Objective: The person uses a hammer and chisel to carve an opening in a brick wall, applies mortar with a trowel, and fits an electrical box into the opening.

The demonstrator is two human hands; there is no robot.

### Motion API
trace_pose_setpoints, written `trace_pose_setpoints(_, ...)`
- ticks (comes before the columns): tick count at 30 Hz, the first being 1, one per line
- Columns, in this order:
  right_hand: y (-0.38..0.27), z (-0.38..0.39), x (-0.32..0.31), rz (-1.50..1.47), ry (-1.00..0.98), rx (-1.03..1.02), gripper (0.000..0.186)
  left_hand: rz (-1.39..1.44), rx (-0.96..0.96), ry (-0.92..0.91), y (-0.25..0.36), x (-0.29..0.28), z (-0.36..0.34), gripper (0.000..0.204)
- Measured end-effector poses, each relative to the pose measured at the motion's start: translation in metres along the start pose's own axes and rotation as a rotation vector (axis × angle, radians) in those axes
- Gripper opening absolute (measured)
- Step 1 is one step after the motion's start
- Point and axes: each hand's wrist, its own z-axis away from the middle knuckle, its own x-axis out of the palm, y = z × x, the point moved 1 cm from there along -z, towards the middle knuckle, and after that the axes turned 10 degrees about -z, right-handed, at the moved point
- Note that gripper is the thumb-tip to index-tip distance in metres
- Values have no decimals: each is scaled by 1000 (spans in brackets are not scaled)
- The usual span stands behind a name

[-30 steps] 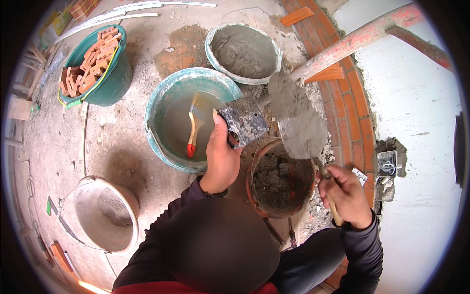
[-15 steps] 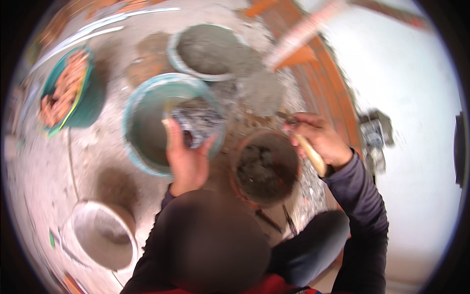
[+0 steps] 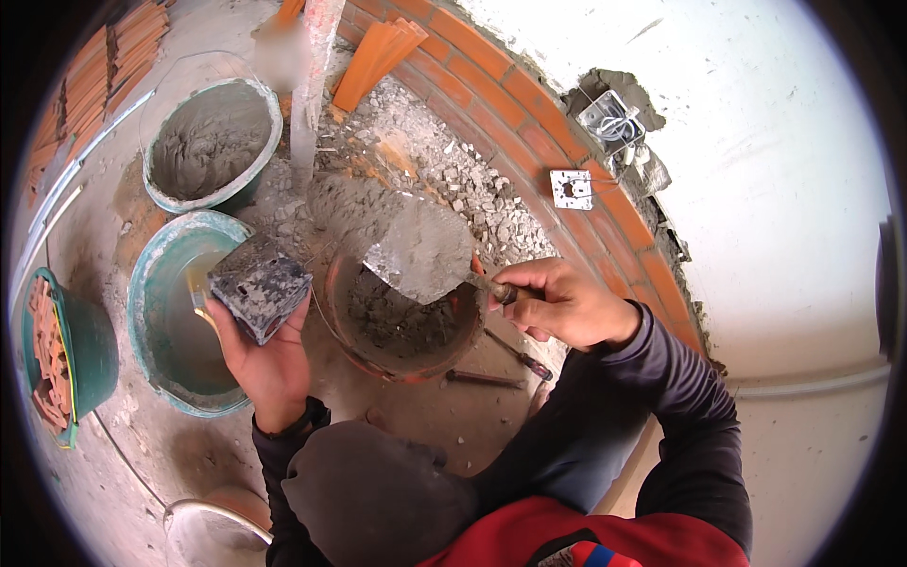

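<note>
My left hand (image 3: 269, 369) is wrapped round a dark, mortar-smeared square electrical wall box (image 3: 260, 283), held over the near side of a teal tub (image 3: 142, 331) of cloudy water. A yellow-handled brush (image 3: 198, 291) shows beside its fingers; I cannot tell whether they touch it. My right hand (image 3: 572, 307) grips the handle of a trowel (image 3: 420, 250). Its broad blade is coated in grey mortar and extends left over the far part of a reddish-brown bucket (image 3: 354, 354) with wet mortar (image 3: 402, 317) inside.
A tub of mortar (image 3: 267, 151) stands far left. Nearer are a green bucket of brick pieces (image 3: 94, 350) and a white bucket (image 3: 227, 510). A screwdriver (image 3: 520, 354) and hammer (image 3: 487, 380) lie before my leg. Brick courses (image 3: 529, 123) edge a white wall with a wired box (image 3: 612, 123).
The view has swung toward the wall, shifting the tubs leftward. The trowel's mortar-covered blade now shows clearly over the reddish bucket. My left hand still holds the wall box.
</note>
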Motion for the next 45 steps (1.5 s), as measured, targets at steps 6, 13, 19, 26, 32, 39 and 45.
trace_pose_setpoints(6,-1,12,-15,-28,66,54,17,41,47,-22,14,-17,13,53)
trace_pose_setpoints(13,-8,31,-27,42,144,150,17,7,-132,-134,1,-9,13,51)
trace_pose_setpoints(19,-1,37,-38,140,160,150,18,-45,-228,-61,-17,4,10,56)
trace_pose_setpoints(26,-8,18,-32,124,107,153,21,-64,-221,-20,-17,0,11,56)
trace_pose_setpoints(32,-55,-73,16,295,-57,-173,18,-68,74,-14,7,-19,22,53)
trace_pose_setpoints(39,-100,-277,92,1334,288,-671,22,-106,4,-148,16,-28,51,71)
trace_pose_setpoints(45,-148,-325,120,1705,286,-618,33,-94,-27,-128,29,-48,51,77)
